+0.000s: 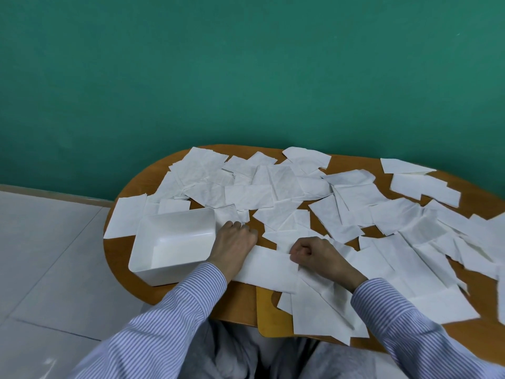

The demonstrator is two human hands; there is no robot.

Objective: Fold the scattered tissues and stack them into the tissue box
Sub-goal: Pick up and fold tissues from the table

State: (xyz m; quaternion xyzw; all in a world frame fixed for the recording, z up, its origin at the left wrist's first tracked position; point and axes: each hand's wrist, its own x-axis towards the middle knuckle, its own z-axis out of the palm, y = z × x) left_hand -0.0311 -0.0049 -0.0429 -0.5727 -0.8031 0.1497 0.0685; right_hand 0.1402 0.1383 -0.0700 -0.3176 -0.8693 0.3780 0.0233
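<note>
Tissues (276, 184) lie all over the table (240, 299), overlapping in loose drifts from the far edge to the near one. A white box (175, 246) sits at the near left, open-topped and, as far as I can see, with nothing in it yet.

Between the person's hands lies one tissue (269, 265), pressed flat against the wood. The left hand (235, 239) rests on its left end beside the box, fingers curled at the far edge; whether they actually pinch the sheet I cannot tell. The right hand (314, 254) is closed into a fist at the tissue's right end and seems to nip the edge there between thumb and finger.

This stuff looks feather-light, limp and easily torn or creased, so a heavy pull would likely rip it, and any draught or sleeve (396, 315) could drag neighbours along. Best taken by the corners or a short edge with fingertips, lifted over, then smoothed flat with the palm before it goes to the box.
</note>
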